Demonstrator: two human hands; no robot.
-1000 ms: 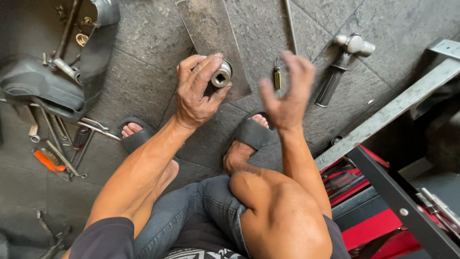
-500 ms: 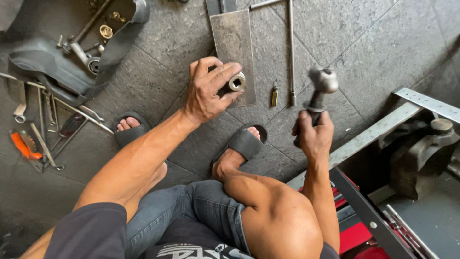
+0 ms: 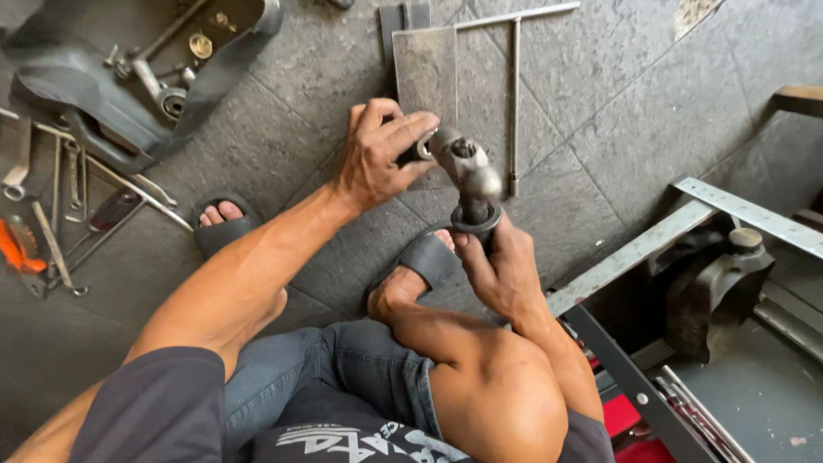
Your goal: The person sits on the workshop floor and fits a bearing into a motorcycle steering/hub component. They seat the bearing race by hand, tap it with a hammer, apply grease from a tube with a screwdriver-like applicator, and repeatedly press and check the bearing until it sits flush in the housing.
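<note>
My left hand grips a short metal cylinder, a bushing-like part, and holds it down near the lower edge of a flat steel plate on the floor. My right hand is wrapped around the black handle of a hammer. The hammer's steel head sits right against the open end of the cylinder. I squat in sandals, with both feet under my arms.
A T-handled rod lies right of the plate. Spanners, an orange-handled tool and a dark machine part are scattered at the left. A metal frame and a red toolbox stand at the right.
My right hand picked the hammer up off the floor, raised it, and has now swung its head onto the cylinder. My left hand kept its grip on the cylinder.
</note>
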